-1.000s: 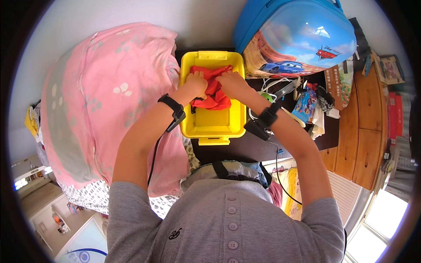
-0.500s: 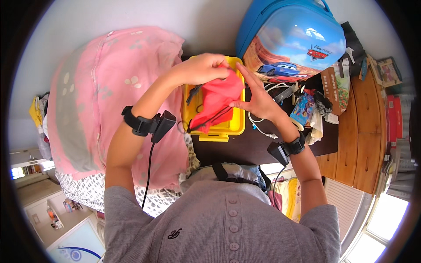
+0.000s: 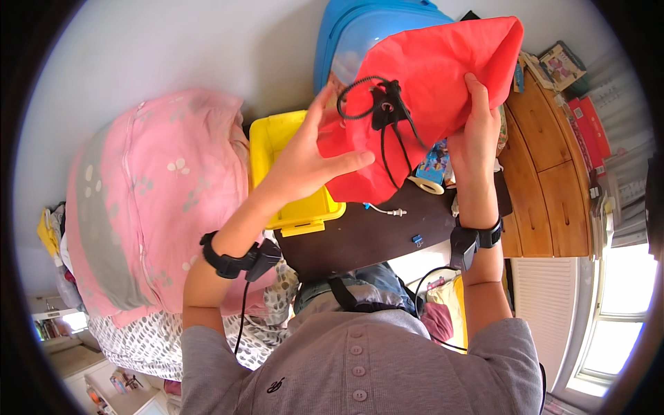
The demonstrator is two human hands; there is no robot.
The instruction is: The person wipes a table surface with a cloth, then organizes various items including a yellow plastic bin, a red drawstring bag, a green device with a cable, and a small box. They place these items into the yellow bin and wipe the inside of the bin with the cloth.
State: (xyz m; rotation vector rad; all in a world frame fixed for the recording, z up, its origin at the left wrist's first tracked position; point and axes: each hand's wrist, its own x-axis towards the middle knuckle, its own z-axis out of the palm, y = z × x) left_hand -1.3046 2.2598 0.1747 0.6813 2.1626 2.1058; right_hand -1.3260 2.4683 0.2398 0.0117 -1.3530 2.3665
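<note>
While both hands (image 3: pixel 387 149) lift red bag (image 3: pixel 429 90), above yellow bin (image 3: pixel 277 149)

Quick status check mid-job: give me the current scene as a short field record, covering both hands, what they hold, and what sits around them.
left hand: grips the lower left edge of the red drawstring bag, thumb on the cloth
right hand: holds the bag's right side, fingers wrapped behind
bag state: lifted above the desk, black drawstring cord hanging loose on its front
yellow bin: below the left hand, on the dark desk
blue case: behind the bag
pink duvet: left of the bin
wooden drawers: right
</note>
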